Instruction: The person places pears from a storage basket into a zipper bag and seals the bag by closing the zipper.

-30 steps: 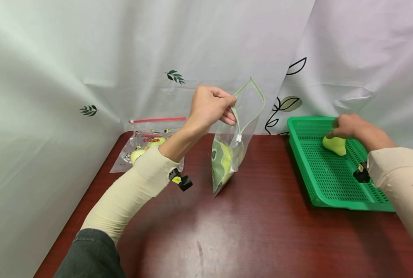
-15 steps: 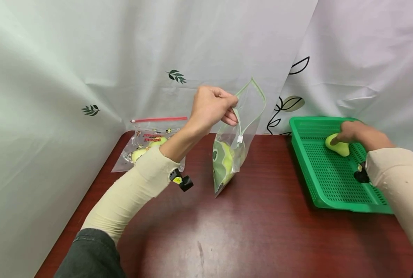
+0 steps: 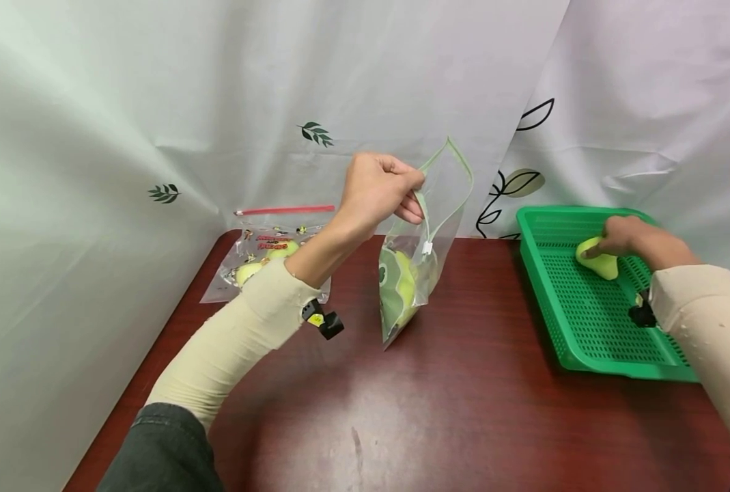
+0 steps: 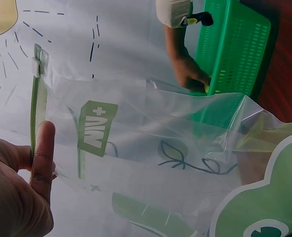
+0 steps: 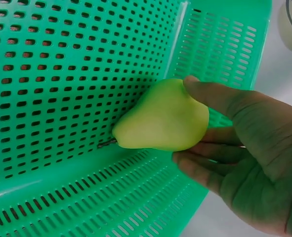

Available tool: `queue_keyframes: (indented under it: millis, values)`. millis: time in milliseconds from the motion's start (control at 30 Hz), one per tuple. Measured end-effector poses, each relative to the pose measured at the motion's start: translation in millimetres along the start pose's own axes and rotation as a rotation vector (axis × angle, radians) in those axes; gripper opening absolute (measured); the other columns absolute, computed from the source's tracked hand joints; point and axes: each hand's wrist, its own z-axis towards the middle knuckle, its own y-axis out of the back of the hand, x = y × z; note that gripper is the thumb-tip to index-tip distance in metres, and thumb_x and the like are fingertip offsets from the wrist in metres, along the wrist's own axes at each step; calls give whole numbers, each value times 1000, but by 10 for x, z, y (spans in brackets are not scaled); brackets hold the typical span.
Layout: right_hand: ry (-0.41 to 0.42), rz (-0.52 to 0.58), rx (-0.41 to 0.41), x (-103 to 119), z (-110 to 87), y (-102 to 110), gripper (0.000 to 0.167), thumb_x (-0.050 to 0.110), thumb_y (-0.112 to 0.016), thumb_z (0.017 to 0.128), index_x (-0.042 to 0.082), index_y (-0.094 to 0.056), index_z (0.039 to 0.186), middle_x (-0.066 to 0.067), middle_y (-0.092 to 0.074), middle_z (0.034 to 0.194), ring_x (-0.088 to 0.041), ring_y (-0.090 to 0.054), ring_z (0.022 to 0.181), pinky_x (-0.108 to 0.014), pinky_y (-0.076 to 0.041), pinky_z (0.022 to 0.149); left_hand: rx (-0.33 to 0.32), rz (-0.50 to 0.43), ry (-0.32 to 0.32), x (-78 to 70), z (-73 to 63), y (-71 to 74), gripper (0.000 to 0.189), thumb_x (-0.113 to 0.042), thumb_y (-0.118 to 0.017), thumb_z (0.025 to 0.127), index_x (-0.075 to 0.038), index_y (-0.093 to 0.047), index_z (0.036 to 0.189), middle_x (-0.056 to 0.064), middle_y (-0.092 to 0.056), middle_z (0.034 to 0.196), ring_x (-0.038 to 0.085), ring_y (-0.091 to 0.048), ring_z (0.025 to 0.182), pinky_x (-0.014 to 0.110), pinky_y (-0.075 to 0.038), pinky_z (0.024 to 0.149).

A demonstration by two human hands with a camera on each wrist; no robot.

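My left hand [image 3: 382, 188] pinches the green-edged rim of a clear zip bag [image 3: 447, 215], holding its mouth open above the table. A yellow-green item [image 3: 406, 287] sits low in this bag, partly behind the green print, and the bag's white slider [image 3: 427, 247] hangs at the rim. Over at the right, my right hand [image 3: 627, 240] grips a yellow-green pear [image 3: 604, 266] inside the green basket [image 3: 561, 335]. In the right wrist view the thumb and fingers are round the fat end of the pear [image 5: 160, 118], its stem pointing away from the palm.
Behind my left forearm, a second clear bag [image 3: 223, 290] with a red zip lies at the back left, yellow-green fruit [image 3: 248, 272] inside it. A white patterned curtain [image 3: 266, 82] closes off the back and left of the dark red table [image 3: 438, 410].
My right hand has come down onto the pear and closed its fingers round it; the pear has tilted slightly in the basket. My left hand still holds the bag's rim.
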Motion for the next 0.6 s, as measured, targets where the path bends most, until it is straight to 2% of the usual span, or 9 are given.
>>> queue_keyframes:
  millis: [100,233,367,467,600]
  values:
    - [5,-7,-21,-17,44,-21,74,65,-88,90,-7,-79,104,-28,-78,106,-44,-72,93,-51,-62,72,4,-3,-2,5,-4,0,18,4,-67,99,11,-83,105,13,-75,60,19,-73,46,41,-72,58]
    - [18,1,-32,208,-105,61,74,56,-92,87,-13,-77,111,-35,-77,112,-54,-73,101,-62,-66,81,4,-12,-3,5,-10,-2,15,4,-68,99,6,-83,99,13,-74,60,19,-73,46,41,-72,57]
    - [4,5,-39,345,-196,100,68,48,-94,85,-13,-78,112,-30,-78,109,-50,-74,101,-62,-67,85,8,-16,-11,2,-18,-1,15,4,-68,99,7,-83,101,12,-74,60,18,-73,46,40,-72,57]
    - [18,17,-60,274,-153,55,67,45,-96,84,-13,-78,114,-29,-78,109,-50,-74,100,-59,-68,83,14,-16,-19,1,-26,0,18,5,-67,99,13,-82,106,12,-74,59,18,-73,46,40,-72,56]
    - [43,25,-91,50,5,-69,77,42,-98,79,-16,-75,124,-37,-76,119,-59,-71,108,-65,-67,87,20,-15,-18,-1,-32,1,20,4,-67,99,14,-81,108,11,-74,59,17,-73,46,39,-72,57]
